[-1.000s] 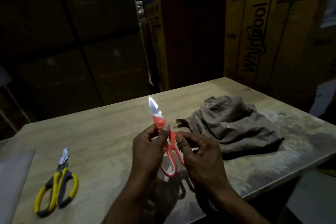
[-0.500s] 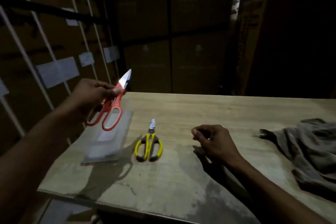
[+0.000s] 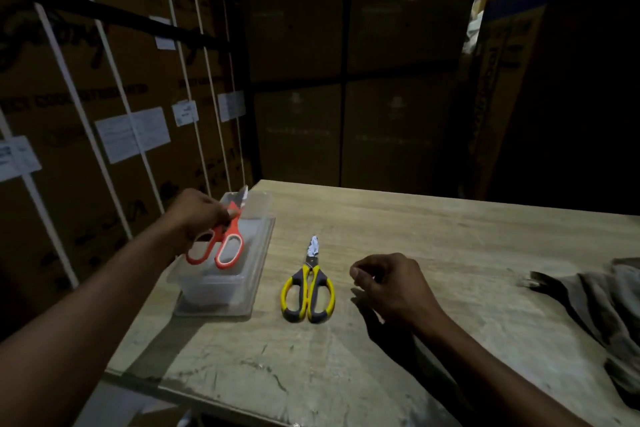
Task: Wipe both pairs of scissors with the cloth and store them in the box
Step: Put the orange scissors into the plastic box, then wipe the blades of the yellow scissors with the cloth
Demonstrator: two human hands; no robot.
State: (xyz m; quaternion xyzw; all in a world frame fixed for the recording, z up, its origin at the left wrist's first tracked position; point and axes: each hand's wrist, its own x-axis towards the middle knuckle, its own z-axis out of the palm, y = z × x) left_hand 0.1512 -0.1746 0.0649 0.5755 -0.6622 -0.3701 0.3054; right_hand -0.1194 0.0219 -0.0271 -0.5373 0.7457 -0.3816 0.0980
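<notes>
Gripping the stiff orange scissors (image 3: 221, 239) near the pivot, the left hand (image 3: 197, 215) lowers them into the box (image 3: 256, 274); the right hand (image 3: 391, 284) hangs loosely curled, empty.

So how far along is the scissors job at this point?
In hand: the left hand holds the orange scissors over the clear box, not released. Left: the yellow scissors lie untouched on the table; the right hand is empty, the cloth aside.
</notes>
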